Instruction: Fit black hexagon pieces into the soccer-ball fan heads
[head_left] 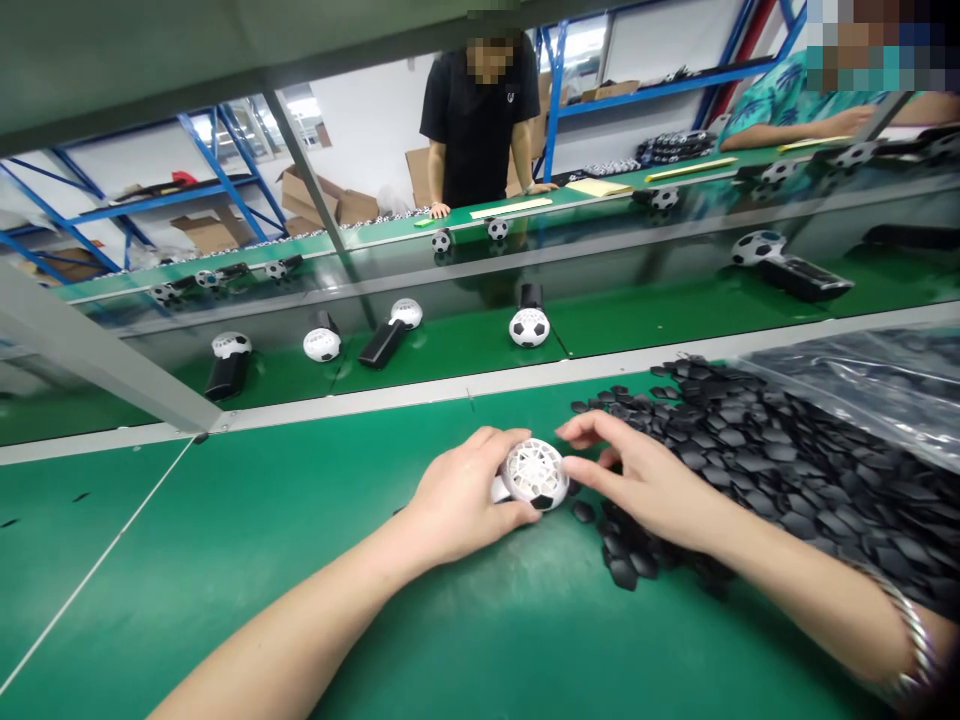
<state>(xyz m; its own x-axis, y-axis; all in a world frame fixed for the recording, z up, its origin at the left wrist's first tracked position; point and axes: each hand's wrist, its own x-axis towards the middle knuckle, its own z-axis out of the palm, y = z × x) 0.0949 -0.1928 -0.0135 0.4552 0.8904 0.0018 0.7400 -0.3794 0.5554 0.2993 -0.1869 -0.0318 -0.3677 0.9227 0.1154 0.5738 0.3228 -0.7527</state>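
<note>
My left hand (465, 495) is closed around a white soccer-ball-shaped piece (534, 470) with a slotted grille on top, holding it just above or on the green tabletop. A black patch shows on the piece's near side, and part of a white neck sticks out under my palm. Beside it, on the right, my right hand (637, 470) has thumb and fingers apart, with the thumb tip close to or touching the piece's edge. Under and beyond that hand spreads a heap of loose black flat polygonal pieces (795, 490). Nothing shows between the right fingertips.
A green conveyor (465, 350) behind a pale rail carries several soccer-ball heads with black handles, such as one (529, 326). A clear plastic bag (885, 390) lies on the heap. Across the line stand a person in black (480, 130) and a person in a patterned shirt (780, 100).
</note>
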